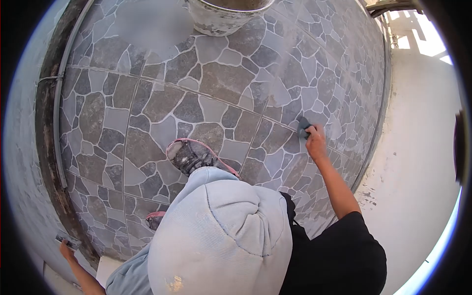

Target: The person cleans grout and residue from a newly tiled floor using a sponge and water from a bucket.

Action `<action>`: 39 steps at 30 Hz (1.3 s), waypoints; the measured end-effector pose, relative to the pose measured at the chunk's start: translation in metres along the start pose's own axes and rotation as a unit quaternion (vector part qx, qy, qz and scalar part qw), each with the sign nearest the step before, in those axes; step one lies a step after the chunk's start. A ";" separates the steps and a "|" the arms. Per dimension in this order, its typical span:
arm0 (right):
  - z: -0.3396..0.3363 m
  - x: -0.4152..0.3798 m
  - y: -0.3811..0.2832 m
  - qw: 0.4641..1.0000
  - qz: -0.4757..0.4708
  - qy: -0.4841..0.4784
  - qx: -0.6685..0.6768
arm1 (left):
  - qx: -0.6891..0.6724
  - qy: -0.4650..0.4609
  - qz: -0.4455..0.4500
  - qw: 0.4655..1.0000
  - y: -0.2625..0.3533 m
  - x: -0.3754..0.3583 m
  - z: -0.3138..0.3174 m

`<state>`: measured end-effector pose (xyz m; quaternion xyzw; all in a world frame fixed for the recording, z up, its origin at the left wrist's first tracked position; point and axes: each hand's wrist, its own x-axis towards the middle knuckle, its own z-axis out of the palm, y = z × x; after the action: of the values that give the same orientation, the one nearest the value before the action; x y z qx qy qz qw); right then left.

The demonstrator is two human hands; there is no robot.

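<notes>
My right hand [315, 140] pinches a dark grey-green rag [303, 125] against the stone-patterned tile floor [216, 81], close to a straight joint between tiles. The rag is crumpled, and part of it is hidden by my fingers. Far to the lower left, my left hand [67, 250] is closed around a small, flat, greyish tool that looks like a trowel [70, 242]. It is held near the plastered wall and the wooden beam; the tool's handle is mostly covered. My dusty shoe [191, 155] stands on the tiles between the two hands.
A whitish, stained bucket [219, 22] stands on the floor at the top. A dark wooden beam [48, 118] and a grey strip edge the floor at left. A pale wall [413, 142] borders the right side. A blurred patch covers some tiles at upper left.
</notes>
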<state>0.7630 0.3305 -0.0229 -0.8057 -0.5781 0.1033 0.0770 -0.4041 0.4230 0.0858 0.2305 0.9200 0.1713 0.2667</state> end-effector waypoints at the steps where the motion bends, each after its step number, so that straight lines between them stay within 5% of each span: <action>1: -0.015 -0.014 0.034 0.999 0.037 -0.021 -0.020 | -0.001 0.008 -0.011 1.000 -0.012 -0.008 -0.010; 4: -0.012 -0.003 0.038 0.998 -0.040 -0.053 0.001 | 0.001 0.032 -0.043 0.999 -0.050 -0.033 -0.016; 6: 0.012 0.027 -0.038 0.990 -0.121 -0.049 0.052 | -0.017 0.049 -0.066 0.996 -0.040 -0.025 -0.016; 9: 0.052 0.100 -0.162 0.963 -0.251 -0.020 0.098 | 0.031 0.016 0.036 0.999 -0.040 0.045 -0.014; 10: 0.074 0.127 -0.199 0.948 -0.285 -0.029 0.142 | 0.210 0.039 0.160 0.964 -0.033 0.071 -0.011; 11: 0.088 0.155 -0.247 0.929 -0.330 -0.014 0.164 | 0.407 0.037 0.374 0.833 -0.022 0.094 -0.005; 12: 0.099 0.183 -0.295 0.913 -0.369 -0.005 0.173 | 0.498 0.053 0.386 0.775 -0.002 0.108 0.007; 13: 0.115 0.213 -0.340 0.900 -0.403 0.003 0.166 | 0.433 0.073 0.392 0.809 0.013 0.127 0.021; 14: 0.133 0.245 -0.382 0.886 -0.426 0.026 0.183 | 0.303 0.081 0.299 0.901 0.038 0.137 0.038; 15: 0.143 0.274 -0.421 0.888 -0.421 0.017 0.183 | 0.268 0.087 0.367 0.887 0.063 0.129 0.052; 16: 0.145 0.290 -0.447 0.892 -0.413 0.005 0.181 | 0.210 0.068 0.332 0.917 0.099 0.099 0.069; 20: 0.122 0.279 -0.426 0.872 -0.474 0.004 0.122 | 0.167 0.025 0.302 0.938 0.103 0.085 0.076; 21: 0.110 0.253 -0.384 0.876 -0.466 -0.032 0.121 | 0.184 0.089 0.354 0.913 0.089 0.072 0.072; 23: 0.077 0.194 -0.290 0.872 -0.473 -0.064 0.108 | 0.249 -0.008 0.228 0.941 0.025 0.103 0.030; 25: 0.038 0.133 -0.189 0.901 -0.404 -0.143 0.068 | 0.311 0.044 0.283 0.906 -0.048 0.096 0.003; 27: 0.014 0.094 -0.106 0.921 -0.348 -0.169 0.043 | 0.233 0.078 0.172 0.954 -0.078 0.054 -0.013; 30: 0.013 0.097 -0.123 0.925 -0.348 -0.154 0.017 | 0.288 0.061 0.165 0.941 -0.111 0.039 -0.037; 31: 0.026 0.111 -0.154 0.915 -0.376 -0.145 0.027 | 0.199 0.042 0.073 0.976 -0.092 0.022 -0.032; 32: 0.042 0.129 -0.188 0.906 -0.400 -0.134 0.046 | 0.198 0.046 0.073 0.976 -0.086 0.029 -0.031; 34: 0.083 0.171 -0.269 0.887 -0.442 -0.095 0.089 | 0.254 0.045 0.172 0.951 -0.074 0.046 -0.029; 36: 0.119 0.227 -0.369 0.873 -0.477 -0.035 0.098 | 0.238 0.103 0.156 0.953 -0.024 0.040 -0.005; 38: 0.144 0.280 -0.458 0.869 -0.483 -0.009 0.109 | 0.360 0.108 0.355 0.856 -0.007 0.078 -0.005; 39: 0.152 0.297 -0.492 0.864 -0.493 0.018 0.106 | 0.358 0.106 0.355 0.857 0.011 0.064 0.002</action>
<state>0.3657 0.7698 -0.0733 -0.4047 -0.8837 0.0979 0.2138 -0.4469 0.4656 0.0630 0.6016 0.7962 -0.0636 -0.0124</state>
